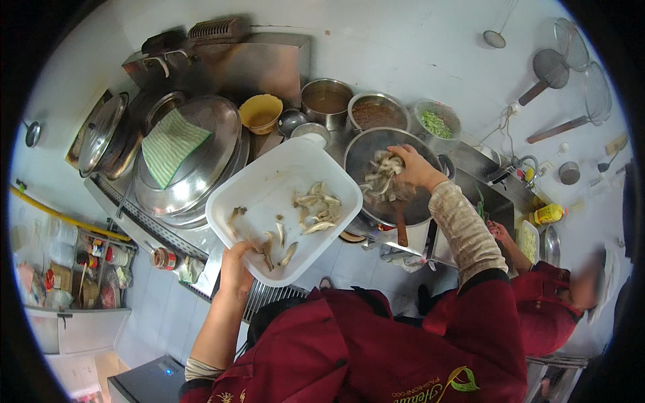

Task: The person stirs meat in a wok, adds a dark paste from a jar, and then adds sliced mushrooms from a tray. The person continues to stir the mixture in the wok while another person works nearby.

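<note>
My left hand grips the near left rim of a white plastic tub, tilted over the counter. Several mushroom-like strips lie scattered inside it. Over a large metal pot at the right, my right hand is closed around a clump of the same greyish-brown strips, with more below it, blurred. A wooden handle rests over the pot's near rim. What else lies in the pot is hard to tell.
Behind stand a yellow bowl, a steel pot of liquid, a pot of brown food and a bowl of chopped greens. A green striped cloth covers part of a big lid at left. A co-worker stands right, by the sink.
</note>
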Demonstrator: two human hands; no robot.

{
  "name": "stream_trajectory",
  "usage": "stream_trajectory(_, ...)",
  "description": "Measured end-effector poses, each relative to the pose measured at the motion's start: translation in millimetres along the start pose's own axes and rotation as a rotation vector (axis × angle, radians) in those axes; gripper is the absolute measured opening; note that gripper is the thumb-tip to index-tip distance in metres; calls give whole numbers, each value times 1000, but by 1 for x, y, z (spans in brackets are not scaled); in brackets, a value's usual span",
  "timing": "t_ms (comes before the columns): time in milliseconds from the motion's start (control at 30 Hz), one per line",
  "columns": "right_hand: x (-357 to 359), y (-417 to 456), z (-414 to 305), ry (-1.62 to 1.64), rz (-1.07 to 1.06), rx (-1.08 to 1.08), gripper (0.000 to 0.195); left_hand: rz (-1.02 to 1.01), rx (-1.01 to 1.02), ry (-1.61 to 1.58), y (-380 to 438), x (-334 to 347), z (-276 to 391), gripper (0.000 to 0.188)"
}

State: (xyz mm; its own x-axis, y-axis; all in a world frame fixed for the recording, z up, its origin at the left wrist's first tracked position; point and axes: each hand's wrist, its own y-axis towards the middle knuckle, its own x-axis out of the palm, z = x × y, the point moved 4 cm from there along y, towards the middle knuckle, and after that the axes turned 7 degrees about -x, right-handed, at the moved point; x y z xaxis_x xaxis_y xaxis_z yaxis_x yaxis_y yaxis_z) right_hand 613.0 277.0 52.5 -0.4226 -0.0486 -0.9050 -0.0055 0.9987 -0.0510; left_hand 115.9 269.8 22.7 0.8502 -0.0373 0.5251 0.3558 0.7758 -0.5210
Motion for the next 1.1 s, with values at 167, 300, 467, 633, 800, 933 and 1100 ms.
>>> stream_trajectory(167,6,2,2,-237,46,27,78,23,2,-23,1,-11,-4,50)
stream_trajectory(300,-3,4,-54,-164,161,-163,57,26,43,-11,-4,-5,-2,54)
stream_trajectory(467,37,6,-175,78,-11,-444,58,-35,10,-3,-3,7,-8,58)
stream_trajectory(633,90,-1,-201,-128,-184,-165,81,4,84,-26,-14,11,-9,58)
stream_trajectory(800,110,-28,-250,6,-354,-31,93,-33,74,-82,-23,11,-13,53)
stream_trajectory(933,147,-41,-308,169,-313,-205,78,-24,81,-85,-22,9,-22,53)
stream_trajectory(1100,99,-26,-354,-19,-206,-443,56,-58,39,-28,-30,-9,-16,56)
